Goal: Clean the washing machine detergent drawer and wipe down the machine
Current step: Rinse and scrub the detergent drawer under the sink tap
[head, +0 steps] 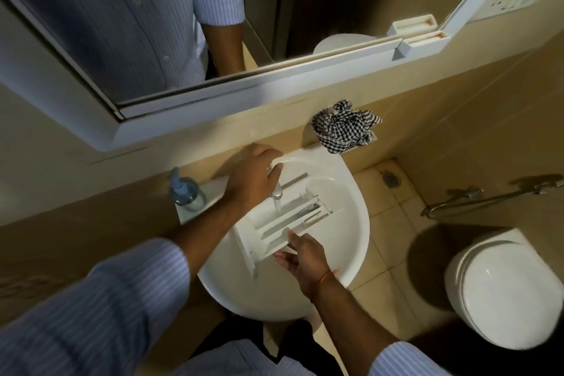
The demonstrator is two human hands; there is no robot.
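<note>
The right hand (300, 256) grips the near long edge of the drawer (287, 227): the thumb lies on top of the rim and the fingers curl beneath it. The drawer is held tilted over the basin (345, 241), its open compartments facing up and its far end under the tap (277, 192). A thin stream of water falls from the spout into the compartment area.

The left hand (253, 175) rests on the tap fitting at the back of the basin, fingers curled over what appears to be the handle. Whether it grips the handle firmly or only rests on it cannot be confirmed.

Risks from this position:
- The drawer is supported on one edge only. Wet plastic and a one-sided hold may let it pivot or slip into the basin.
- If the tap is opened further, water striking the compartment dividers is likely to splash over the rim onto the floor and sleeves.
- The tilt sends run-off toward the lower end; residue may collect there rather than drain.

Pose: the right forearm enters from the lower right with the wrist roughly straight. The left arm crosses from the lower left, reaching forward over the basin's left side, sleeve pushed up the forearm.

A checked cloth (345, 127) lies bunched on the ledge behind the basin, well apart from both hands. A soap bottle (183, 191) stands at the left corner. A toilet (503, 290) is at the right.
</note>
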